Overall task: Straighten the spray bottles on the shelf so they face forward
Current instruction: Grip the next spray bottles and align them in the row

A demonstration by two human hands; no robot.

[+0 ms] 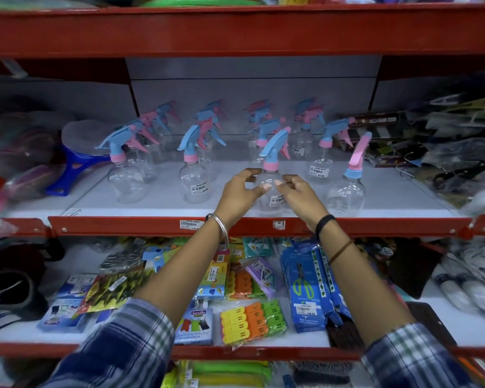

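Several clear spray bottles with blue and pink trigger heads stand in rows on the white shelf [163, 204]. Both my hands cup the front middle spray bottle [271, 165], whose blue head angles up to the right. My left hand [240, 193] holds its left side and my right hand [301, 196] its right side, thumbs on the front. A front bottle [127, 179] and another [194, 180] stand to the left. A pink-headed bottle [347, 191] stands at the right, its nozzle pointing up and back.
A blue-handled item [73, 166] lies left of the bottles. Dark packaged goods [445, 135] crowd the right end. The red shelf lip [123, 225] runs below my wrists. Packs of clothes pegs [252, 320] and blue scissor packs [308, 289] fill the shelf beneath.
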